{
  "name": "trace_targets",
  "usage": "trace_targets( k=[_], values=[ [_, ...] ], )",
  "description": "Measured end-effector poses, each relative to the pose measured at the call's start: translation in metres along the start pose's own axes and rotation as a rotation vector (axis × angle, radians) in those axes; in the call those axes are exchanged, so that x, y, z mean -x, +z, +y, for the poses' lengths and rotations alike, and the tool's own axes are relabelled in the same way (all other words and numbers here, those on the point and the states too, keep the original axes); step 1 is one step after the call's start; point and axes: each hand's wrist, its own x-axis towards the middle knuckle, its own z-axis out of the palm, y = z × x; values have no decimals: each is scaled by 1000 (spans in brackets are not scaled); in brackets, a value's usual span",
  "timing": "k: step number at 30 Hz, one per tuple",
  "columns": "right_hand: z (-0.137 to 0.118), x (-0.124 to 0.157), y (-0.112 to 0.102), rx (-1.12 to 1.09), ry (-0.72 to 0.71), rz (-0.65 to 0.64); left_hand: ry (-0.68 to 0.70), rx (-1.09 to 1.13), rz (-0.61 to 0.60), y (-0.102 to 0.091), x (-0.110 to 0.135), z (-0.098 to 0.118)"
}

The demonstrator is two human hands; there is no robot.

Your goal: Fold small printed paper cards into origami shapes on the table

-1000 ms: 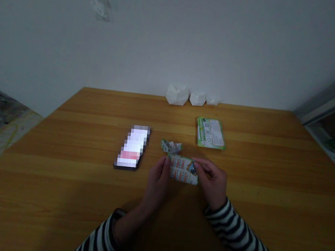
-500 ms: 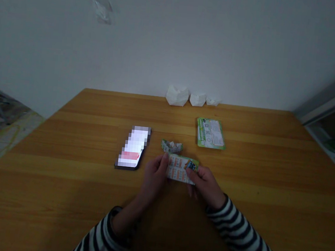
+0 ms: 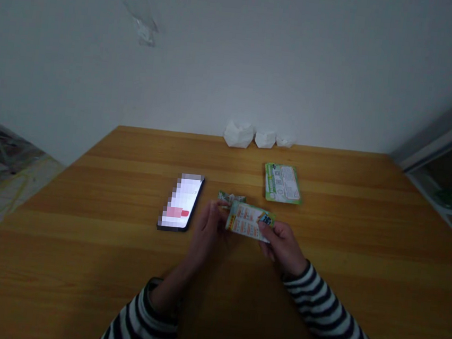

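My right hand (image 3: 282, 245) pinches the right end of a green-edged printed paper card (image 3: 248, 221), which has orange panels. My left hand (image 3: 206, 231) has its fingertips at the card's left end. Just behind the card, a small folded piece of the same kind of printed paper (image 3: 230, 196) sits on the wooden table (image 3: 82, 246), partly hidden by the card and my left fingers. A flat green-and-white printed leaflet (image 3: 282, 183) lies farther back, beyond my right hand and not touching it.
A smartphone (image 3: 180, 202) with a lit, pixelated screen lies to the left of my left hand. Several white folded paper shapes (image 3: 238, 135) stand along the table's far edge against a white wall (image 3: 236, 58). Cluttered items show beyond the table's left and right edges.
The card has turned clockwise and shifted slightly right between my hands. The whole view has tilted slightly, so the table sits lower in the picture.
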Motion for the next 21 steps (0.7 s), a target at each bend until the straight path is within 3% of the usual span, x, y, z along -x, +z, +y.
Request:
trace_targets(
  k=[3, 5, 6, 9, 14, 15, 18, 19, 21],
  values=[
    [0, 3, 8, -47, -68, 155, -194, 23, -270, 15, 11, -13],
    [1, 5, 12, -47, -70, 160, -222, -18, -385, 24, 18, -20],
    [2, 6, 15, -42, -60, 128, -224, -1, -386, 27, 21, -23],
    [2, 7, 19, -28, -39, 42, -200, 121, -265, 30, 25, -24],
    [0, 1, 11, -63, -91, 81, -180, 184, -186, 12, 9, -11],
    [1, -1, 8, -83, -95, 97, -123, 213, -96, 6, 4, -7],
    [3, -6, -3, -90, -111, 171, 120, 252, 348, -4, -5, 4],
    [4, -8, -6, -67, -122, 178, 187, 235, 413, -4, -5, 6],
    [6, -10, -9, -58, -131, 156, 153, 171, 240, 0, 0, 7]
  ],
)
